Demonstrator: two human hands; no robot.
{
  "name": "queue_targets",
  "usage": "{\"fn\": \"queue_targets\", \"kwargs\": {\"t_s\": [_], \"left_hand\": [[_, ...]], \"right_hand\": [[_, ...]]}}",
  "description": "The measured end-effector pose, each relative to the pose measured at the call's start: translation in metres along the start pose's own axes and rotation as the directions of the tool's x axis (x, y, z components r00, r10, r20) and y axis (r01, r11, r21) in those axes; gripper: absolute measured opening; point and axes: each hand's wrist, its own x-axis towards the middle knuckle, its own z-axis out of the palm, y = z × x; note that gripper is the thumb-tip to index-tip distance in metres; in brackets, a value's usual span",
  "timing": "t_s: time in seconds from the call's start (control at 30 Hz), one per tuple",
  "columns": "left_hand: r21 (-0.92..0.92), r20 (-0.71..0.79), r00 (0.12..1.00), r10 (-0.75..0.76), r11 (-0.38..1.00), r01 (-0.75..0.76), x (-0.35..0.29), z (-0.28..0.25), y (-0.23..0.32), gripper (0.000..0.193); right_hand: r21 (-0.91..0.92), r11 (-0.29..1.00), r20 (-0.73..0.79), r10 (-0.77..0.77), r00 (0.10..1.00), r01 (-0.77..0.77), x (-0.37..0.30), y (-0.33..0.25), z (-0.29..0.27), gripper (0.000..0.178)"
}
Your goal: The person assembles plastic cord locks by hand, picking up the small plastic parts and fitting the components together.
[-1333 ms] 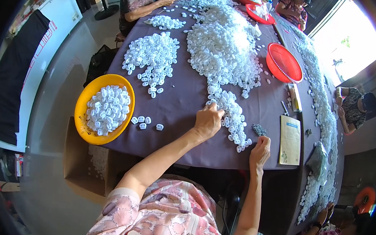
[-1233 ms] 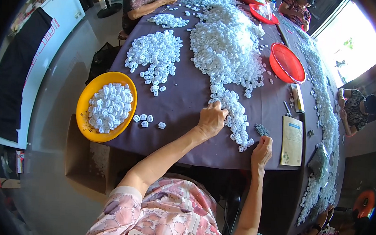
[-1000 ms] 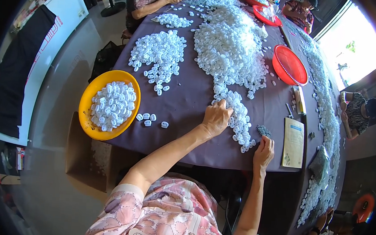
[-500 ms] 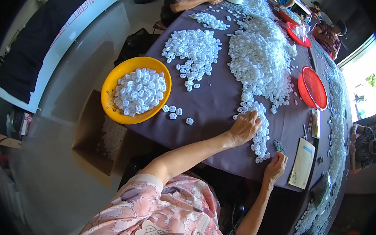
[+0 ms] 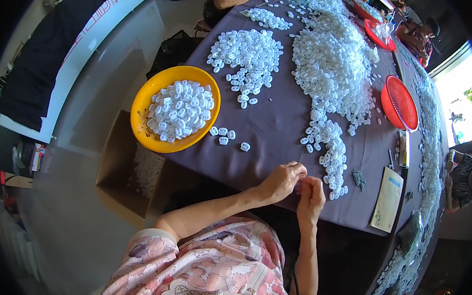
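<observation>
My left hand [image 5: 281, 183] and my right hand [image 5: 311, 197] meet at the table's near edge, fingertips pinched close together. Something small and pale shows between them, too covered by the fingers to make out. Just beyond lies a narrow strip of small white oval plastic pieces [image 5: 334, 163], trailing toward me from a large heap of white pieces [image 5: 335, 67]. To the right of the strip sits a little clump of tiny dark grey pieces [image 5: 359, 179], touched by neither hand.
A yellow bowl [image 5: 140, 124] of white pieces stands at the left table edge, above an open cardboard box [image 5: 116, 175]. A smaller white pile [image 5: 246, 53] lies farther off. On the right are a red basket [image 5: 399, 103] and a pale notepad [image 5: 387, 200]. Other people sit around the table.
My left hand has left the white strip and come back toward me. My right hand has moved left, away from the dark clump, and the two now meet.
</observation>
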Motion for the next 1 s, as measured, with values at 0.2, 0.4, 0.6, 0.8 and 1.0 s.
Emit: {"fn": "queue_targets", "kwargs": {"t_s": [0.2, 0.4, 0.6, 0.8, 1.0], "left_hand": [[0.016, -0.005, 1.0, -0.014, 1.0, 0.014, -0.007, -0.008, -0.001, 0.007], [-0.145, -0.035, 0.991, -0.128, 0.982, 0.122, -0.012, -0.004, -0.003, 0.007], [-0.462, 0.201, 0.884, -0.423, 0.755, 0.466, -0.011, -0.009, 0.004, 0.007], [-0.502, 0.188, 0.896, -0.403, 0.745, 0.44, -0.013, -0.011, -0.001, 0.01], [-0.489, 0.177, 0.881, -0.439, 0.737, 0.466, -0.013, -0.01, 0.0, 0.013]], "right_hand": [[0.117, 0.991, -0.025, 0.071, 0.997, -0.068, -0.001, 0.003, 0.01, 0.006], [0.097, 0.993, -0.016, 0.076, 0.997, -0.074, -0.003, 0.01, 0.01, 0.005], [0.114, 0.992, -0.066, 0.065, 0.996, -0.057, -0.006, 0.011, 0.009, 0.006], [0.091, 0.996, -0.056, -0.012, 0.998, 0.018, -0.001, 0.005, 0.009, 0.006], [0.122, 0.992, -0.08, -0.031, 0.996, 0.041, 0.001, 0.002, 0.006, 0.009]]}}
